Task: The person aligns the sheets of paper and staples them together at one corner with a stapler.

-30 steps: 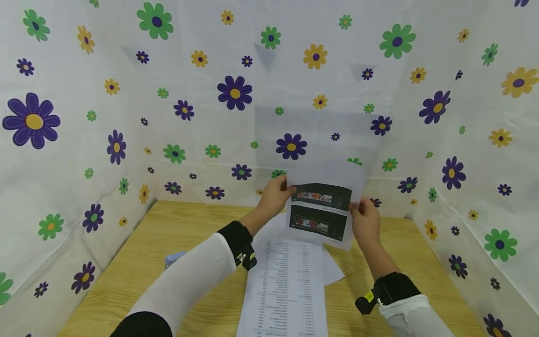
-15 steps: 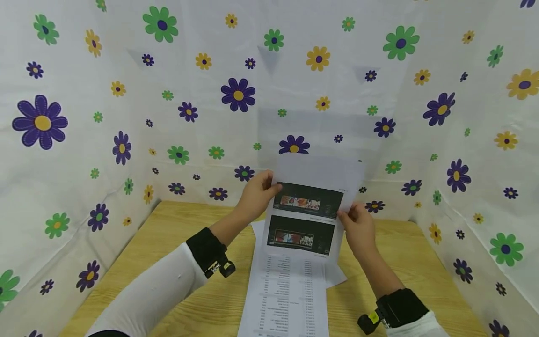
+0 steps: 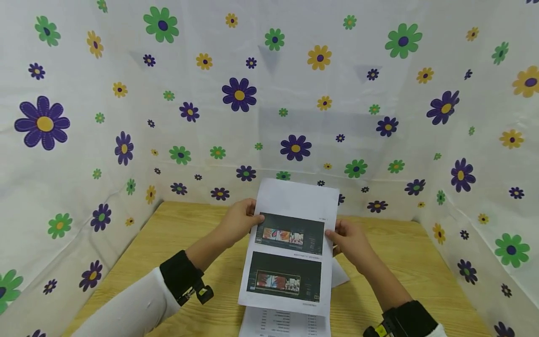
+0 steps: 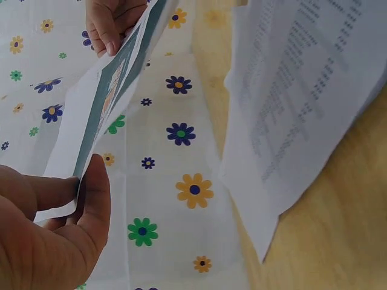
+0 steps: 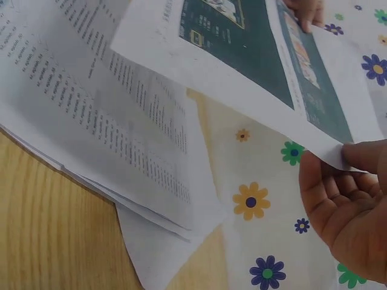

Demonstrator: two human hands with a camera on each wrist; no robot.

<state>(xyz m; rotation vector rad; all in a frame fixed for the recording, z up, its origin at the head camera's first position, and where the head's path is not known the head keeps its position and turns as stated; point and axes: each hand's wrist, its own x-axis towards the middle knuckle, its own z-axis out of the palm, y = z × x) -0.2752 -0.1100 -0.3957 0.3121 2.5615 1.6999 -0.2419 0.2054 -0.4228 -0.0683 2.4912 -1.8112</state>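
A white sheet of paper point(image 3: 294, 199) printed with two dark picture panels is held up above the table, tilted. My left hand point(image 3: 236, 223) pinches its left edge between thumb and fingers, and my right hand point(image 3: 353, 243) pinches the right edge. Both grips show close up: the left hand point(image 4: 54, 223) in the left wrist view, the right hand point(image 5: 351, 205) in the right wrist view. Beneath lies a stack of printed pages point(image 5: 121, 121) with columns of text; the held sheet hides most of it in the head view. One page corner point(image 3: 338, 274) sticks out at the right.
The pages lie on a light wooden table point(image 3: 185, 234). A white cloth point(image 3: 202, 131) with purple, green and orange flowers hangs behind the table and along both sides. Each wrist wears a black strap point(image 3: 180, 274) with a small camera.
Both hands have brought the sheet left and down, nearer to me, so it now covers most of the stack. The grip on both edges stays the same.
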